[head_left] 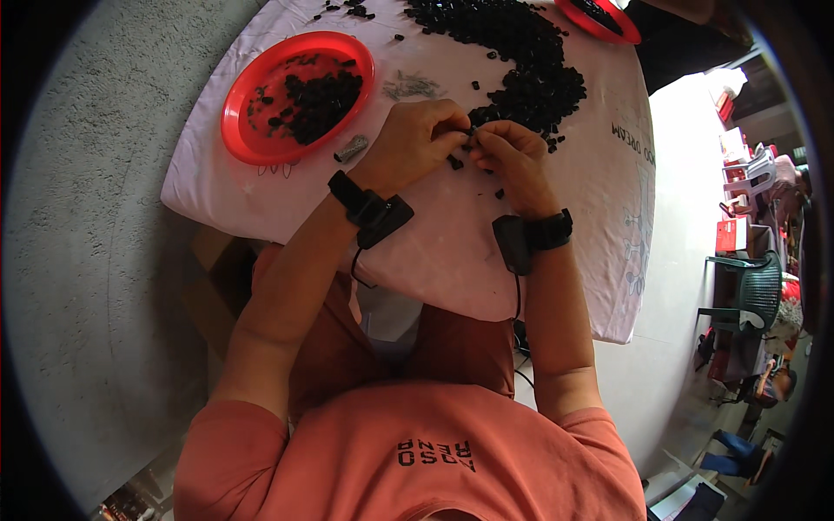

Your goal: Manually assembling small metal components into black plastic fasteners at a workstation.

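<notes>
My left hand point(415, 146) and my right hand point(519, 163) meet over the table, fingertips pinched together. Between them is a small black piece point(470, 133), mostly hidden by the fingers, so its exact kind cannot be made out. Just beyond my hands spreads a large heap of small black plastic pieces point(530, 65). A few loose black pieces point(455, 162) lie close to my fingertips. Left of my left hand is a small grey cylinder point(351, 148) lying on its side. Small grey slivers point(410, 85) are scattered beyond that hand.
A red round tray point(236, 130) at the left holds black pieces and small bits. The table wears a pale pink cloth point(599, 217). At the far right, another red tray point(632, 31) sits near a person's arm point(695, 9). A green chair point(757, 291) stands off to the right.
</notes>
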Demonstrator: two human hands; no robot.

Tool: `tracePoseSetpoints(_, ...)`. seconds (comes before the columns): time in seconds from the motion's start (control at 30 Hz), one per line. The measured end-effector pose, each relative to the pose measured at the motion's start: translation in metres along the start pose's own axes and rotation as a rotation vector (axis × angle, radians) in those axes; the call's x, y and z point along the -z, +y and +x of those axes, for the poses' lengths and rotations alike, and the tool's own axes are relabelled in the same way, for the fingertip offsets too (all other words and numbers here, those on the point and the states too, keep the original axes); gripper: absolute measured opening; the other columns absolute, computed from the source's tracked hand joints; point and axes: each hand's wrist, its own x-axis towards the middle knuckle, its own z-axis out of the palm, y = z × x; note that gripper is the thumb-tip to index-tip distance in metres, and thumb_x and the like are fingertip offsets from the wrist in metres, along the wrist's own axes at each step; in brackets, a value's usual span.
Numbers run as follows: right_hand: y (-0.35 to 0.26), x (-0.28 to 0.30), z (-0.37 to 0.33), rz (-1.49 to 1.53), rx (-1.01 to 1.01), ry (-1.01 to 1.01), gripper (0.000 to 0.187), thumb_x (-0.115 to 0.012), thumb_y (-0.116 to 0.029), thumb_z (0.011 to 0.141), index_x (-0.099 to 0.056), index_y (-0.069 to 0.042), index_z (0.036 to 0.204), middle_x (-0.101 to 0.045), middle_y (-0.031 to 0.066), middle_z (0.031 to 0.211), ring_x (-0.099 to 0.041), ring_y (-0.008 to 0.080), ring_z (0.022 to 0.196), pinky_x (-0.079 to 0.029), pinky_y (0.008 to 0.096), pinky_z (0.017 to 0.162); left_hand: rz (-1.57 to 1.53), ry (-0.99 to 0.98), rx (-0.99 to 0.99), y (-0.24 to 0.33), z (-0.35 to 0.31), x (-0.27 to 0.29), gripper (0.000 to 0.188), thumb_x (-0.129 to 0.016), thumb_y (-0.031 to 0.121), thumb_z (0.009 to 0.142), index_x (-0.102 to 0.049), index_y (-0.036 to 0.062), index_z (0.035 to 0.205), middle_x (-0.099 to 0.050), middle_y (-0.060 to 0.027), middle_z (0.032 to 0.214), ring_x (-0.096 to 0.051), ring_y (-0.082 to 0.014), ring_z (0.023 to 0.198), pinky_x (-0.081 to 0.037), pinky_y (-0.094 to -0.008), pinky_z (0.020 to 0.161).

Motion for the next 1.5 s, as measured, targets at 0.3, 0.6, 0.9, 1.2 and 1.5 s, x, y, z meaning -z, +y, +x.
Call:
tracePoseSetpoints(0.3,-0.001,-0.002,-0.001,0.011,0.006,-0.007,0.014,-0.065,-0.012,0.093,-0.069,0.000,0.100,-0.070,0.0046,0.088,-0.068,0.0102,0.076,-0.052,0.0210,0.068,-0.173,-0.007,-0.034,-0.012,0.002,-0.001,0.022,-0.064,-0.004,0.085,-0.069,-0.0002,0.106,-0.067,-0.0047,0.098,-0.064,-0.0115,0.089,-0.052,-0.0261,0.081)
tracePoseSetpoints(0.6,0.000,-0.003,-0.001,0.010,0.014,-0.024,0.015,-0.065,-0.012,0.093,-0.069,0.000,0.101,-0.071,0.0045,0.089,-0.068,0.0102,0.077,-0.052,0.0211,0.068,-0.152,-0.024,0.006,-0.014,0.001,0.000,0.024,-0.061,-0.005,0.088,-0.067,-0.0007,0.111,-0.066,-0.0043,0.101,-0.064,-0.0095,0.090,-0.052,-0.0242,0.079)
tracePoseSetpoints(0.9,-0.001,-0.002,-0.001,-0.003,0.003,-0.025,0.013,-0.065,-0.011,0.093,-0.069,-0.001,0.100,-0.071,0.0046,0.089,-0.067,0.0103,0.077,-0.052,0.0221,0.069,-0.111,-0.087,0.084,0.004,-0.001,0.004,0.025,-0.055,-0.007,0.090,-0.067,-0.0005,0.111,-0.065,-0.0043,0.094,-0.064,-0.0098,0.083,-0.052,-0.0241,0.071)
tracePoseSetpoints(1.2,-0.001,-0.003,-0.002,-0.034,0.008,-0.038,0.013,-0.066,-0.010,0.092,-0.069,-0.001,0.101,-0.070,0.0047,0.088,-0.067,0.0107,0.077,-0.053,0.0226,0.069,-0.012,0.024,-0.054,0.003,0.000,0.000,0.018,-0.059,-0.004,0.089,-0.064,0.0001,0.105,-0.065,-0.0059,0.091,-0.060,-0.0125,0.077,-0.049,-0.0270,0.070)
tracePoseSetpoints(1.5,-0.002,-0.006,-0.002,-0.034,0.013,-0.027,0.013,-0.065,-0.010,0.093,-0.068,-0.001,0.102,-0.071,0.0055,0.087,-0.067,0.0111,0.077,-0.054,0.0219,0.068,-0.111,0.034,0.011,0.001,0.000,-0.005,0.012,-0.063,0.000,0.088,-0.065,-0.0023,0.100,-0.068,-0.0102,0.087,-0.065,-0.0156,0.074,-0.052,-0.0287,0.068)
